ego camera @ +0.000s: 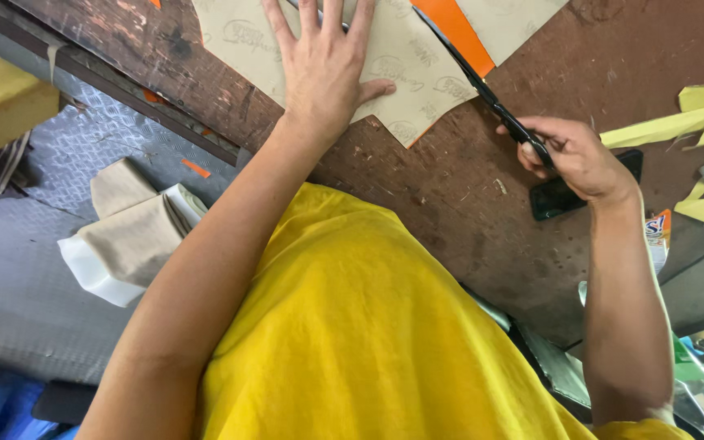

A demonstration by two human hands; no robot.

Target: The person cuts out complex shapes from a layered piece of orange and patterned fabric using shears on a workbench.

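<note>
Loose bright-yellow shirt (368, 342), short-sleeved, both forearms bare, no jewellery.

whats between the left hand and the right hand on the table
In the head view, the scissors' long black blades run along the tan sheet's edge between the left hand and right hand.

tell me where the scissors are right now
In the head view, the scissors are upper right of centre, held in the right hand, blades along the edge of the tan sheet under the left hand.
</note>
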